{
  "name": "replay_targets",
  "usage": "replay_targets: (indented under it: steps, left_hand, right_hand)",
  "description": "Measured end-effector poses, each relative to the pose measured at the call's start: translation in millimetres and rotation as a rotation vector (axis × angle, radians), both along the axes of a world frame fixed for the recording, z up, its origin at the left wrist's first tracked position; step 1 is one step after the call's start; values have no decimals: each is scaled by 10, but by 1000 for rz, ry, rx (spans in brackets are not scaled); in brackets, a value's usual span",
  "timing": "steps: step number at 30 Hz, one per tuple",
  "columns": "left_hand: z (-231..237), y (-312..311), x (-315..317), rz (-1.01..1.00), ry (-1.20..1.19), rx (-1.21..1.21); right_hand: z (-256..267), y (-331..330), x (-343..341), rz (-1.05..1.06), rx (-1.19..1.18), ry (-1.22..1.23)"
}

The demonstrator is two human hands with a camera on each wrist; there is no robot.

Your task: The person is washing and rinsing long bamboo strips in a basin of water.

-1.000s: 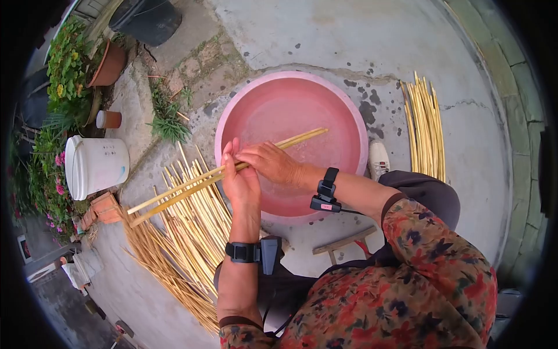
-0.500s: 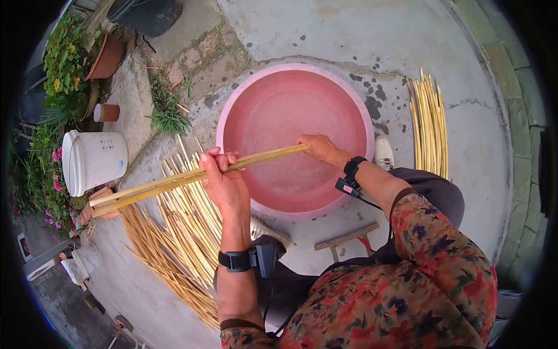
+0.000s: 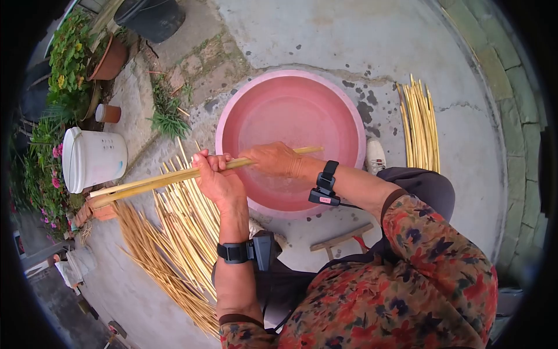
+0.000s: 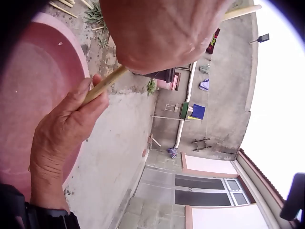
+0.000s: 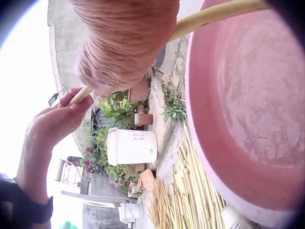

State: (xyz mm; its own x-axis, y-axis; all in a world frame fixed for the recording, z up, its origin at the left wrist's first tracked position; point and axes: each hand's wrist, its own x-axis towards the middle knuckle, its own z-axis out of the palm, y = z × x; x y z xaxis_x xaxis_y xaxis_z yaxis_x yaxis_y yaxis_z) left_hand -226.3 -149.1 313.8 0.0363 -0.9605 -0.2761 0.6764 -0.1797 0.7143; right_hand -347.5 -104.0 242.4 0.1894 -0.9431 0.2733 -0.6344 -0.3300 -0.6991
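Note:
Two long pale-yellow stalks (image 3: 156, 181) lie side by side, slanting over the near-left rim of a pink basin (image 3: 360, 113). My left hand (image 3: 221, 183) holds them palm up, fingers and thumb bent about them. Close beside it, over the basin, my right hand (image 3: 272, 159) grips the stalks from above, back of the hand showing. Their right end pokes out beyond that hand. In the left wrist view the right thumb and fingers pinch a stalk (image 4: 106, 85). Shallow water shows in the basin in the right wrist view.
Peeled stalks (image 3: 189, 224) and a thinner brown bundle (image 3: 154, 256) lie on the concrete at left. Another stalk bundle (image 3: 419, 128) lies at right, near a shoe (image 3: 376, 157). A white bucket (image 3: 99, 160), flowerpots and bricks line the left side. A small wooden stool (image 3: 343, 237) stands in front.
My right hand slid right along the stalks to their end, then came back beside the left hand. The stalks have shifted left and lie flatter in view.

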Motion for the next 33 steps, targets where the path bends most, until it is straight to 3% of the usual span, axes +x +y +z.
replay_targets:
  steps: [2, 4, 9, 11, 12, 14, 15, 17, 21, 23, 27, 29, 33]
  left_hand:
    - [54, -103, 175, 60, -10, -49]
    - [20, -91, 190, 53, 16, 11]
    - [133, -225, 129, -44, 38, -99]
    - [80, -188, 103, -217, 147, -179]
    - [50, -117, 24, -212, 157, -186]
    - [46, 30, -137, -451, 140, -185]
    - [64, 25, -115, -451, 143, -198]
    - [101, 1, -107, -537, 163, -152]
    - [139, 54, -180, -503, 137, -88]
    - [107, 56, -210, -494, 125, -88]
    - [79, 58, -225, -469, 17, -50]
    - [61, 48, -215, -459, 18, -63]
    - [110, 66, -219, -475, 79, -80]
  right_hand:
    - [-447, 229, -291, -58, 77, 97]
    - [-443, 390, -429, -38, 174, 87]
    - [-166, 449, -452, -76, 448, 43]
    - [-43, 428, -406, 31, 456, -181]
    - [115, 391, -385, 33, 451, -169]
    - [527, 315, -325, 77, 895, -626]
    - [639, 329, -323, 80, 884, -620]
    - [809, 397, -393, 143, 1104, -875]
    - [911, 617, -399, 11, 881, -941]
    - [919, 640, -405, -68, 684, -745]
    - [1036, 633, -432, -72, 721, -697]
    - [1096, 629, -419, -68, 844, -735]
    - [1066, 554, -541, -30, 874, -776]
